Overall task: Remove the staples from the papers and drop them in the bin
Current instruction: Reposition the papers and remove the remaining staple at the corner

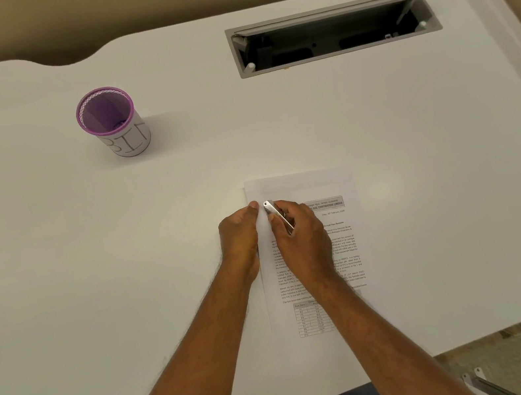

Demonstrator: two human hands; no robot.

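Printed papers (337, 246) lie flat on the white desk (89, 262), text facing me, near the front edge. My left hand (240, 239) presses down on the papers' left margin near the top left corner, fingers curled. My right hand (300, 235) grips a small metal staple remover (274, 212), its tip pointing at the top left corner of the papers. The staple itself is too small to make out. A purple mesh cup (111, 119) with a white label reading BIN stands upright at the back left, well away from both hands.
An open grey cable tray (334, 31) is sunk into the desk at the back right. The desk's front edge runs diagonally at the lower right, with floor and a metal leg (487, 383) below. A beige partition stands behind the desk.
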